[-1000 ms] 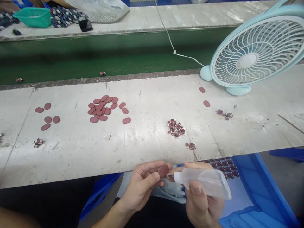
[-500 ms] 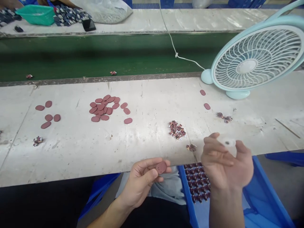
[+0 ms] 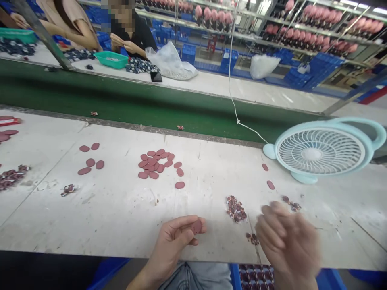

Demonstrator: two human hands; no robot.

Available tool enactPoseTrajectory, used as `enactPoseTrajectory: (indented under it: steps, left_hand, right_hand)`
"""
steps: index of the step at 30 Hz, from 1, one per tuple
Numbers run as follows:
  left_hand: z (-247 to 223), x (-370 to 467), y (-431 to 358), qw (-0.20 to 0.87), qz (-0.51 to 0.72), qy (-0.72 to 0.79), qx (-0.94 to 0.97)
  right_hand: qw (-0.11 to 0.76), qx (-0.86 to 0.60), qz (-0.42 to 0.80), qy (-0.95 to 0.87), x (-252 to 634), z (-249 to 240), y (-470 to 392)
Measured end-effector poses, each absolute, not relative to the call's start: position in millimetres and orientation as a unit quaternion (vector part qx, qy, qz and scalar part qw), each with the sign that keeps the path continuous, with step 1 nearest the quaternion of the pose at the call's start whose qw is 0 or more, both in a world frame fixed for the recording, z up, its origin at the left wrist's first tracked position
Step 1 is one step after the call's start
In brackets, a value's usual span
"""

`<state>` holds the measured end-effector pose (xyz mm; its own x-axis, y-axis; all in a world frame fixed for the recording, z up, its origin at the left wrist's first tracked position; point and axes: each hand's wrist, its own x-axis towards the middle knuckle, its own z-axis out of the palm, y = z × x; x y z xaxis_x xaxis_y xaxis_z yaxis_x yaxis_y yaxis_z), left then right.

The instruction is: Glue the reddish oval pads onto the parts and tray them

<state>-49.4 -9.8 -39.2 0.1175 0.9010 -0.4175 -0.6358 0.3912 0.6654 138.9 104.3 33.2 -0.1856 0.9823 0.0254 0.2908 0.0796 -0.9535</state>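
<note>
My left hand [image 3: 177, 245] pinches a dark red oval disc [image 3: 196, 227] between thumb and fingers, just above the table's front edge. Small holes show in the disc's face. My right hand [image 3: 288, 239], smeared by motion, is raised to the right with its fingers curled in; what they hold is hidden. Left of that hand lies a heap of small dark red and white parts [image 3: 236, 209], with a smaller clump [image 3: 252, 238] below it. Farther back, a loose pile of similar oval discs [image 3: 152, 164] rests on the table.
A light blue fan [image 3: 320, 151] stands at the right, its white cord [image 3: 238, 121] running up. Below the table edge, a blue crate [image 3: 236, 278] holds rows of dark red parts. A green belt [image 3: 130, 108] crosses behind the table. Two co-workers sit beyond, near a green basket [image 3: 111, 59].
The view has tilted up, showing the far workers and shelves. My right hand has turned with its fingers curled, and the small whitish piece in it no longer shows. My left hand still holds the disc.
</note>
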Motion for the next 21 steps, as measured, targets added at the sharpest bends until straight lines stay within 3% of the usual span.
enactPoseTrajectory:
  steps: [12, 16, 21]
  left_hand:
    - [-39, -58, -2, 0.749, 0.525, 0.379, 0.144]
    - [-46, -58, -1, 0.756, 0.532, 0.355, 0.138]
    - [-44, -58, -1, 0.751, 0.537, 0.352, 0.156]
  right_hand:
    - [0.204, -0.568, 0.197, -0.773, 7, 14, 325]
    - [0.186, -0.588, 0.158, -0.771, -7, 9, 344]
    - [0.233, -0.576, 0.179, -0.763, 0, 23, 317]
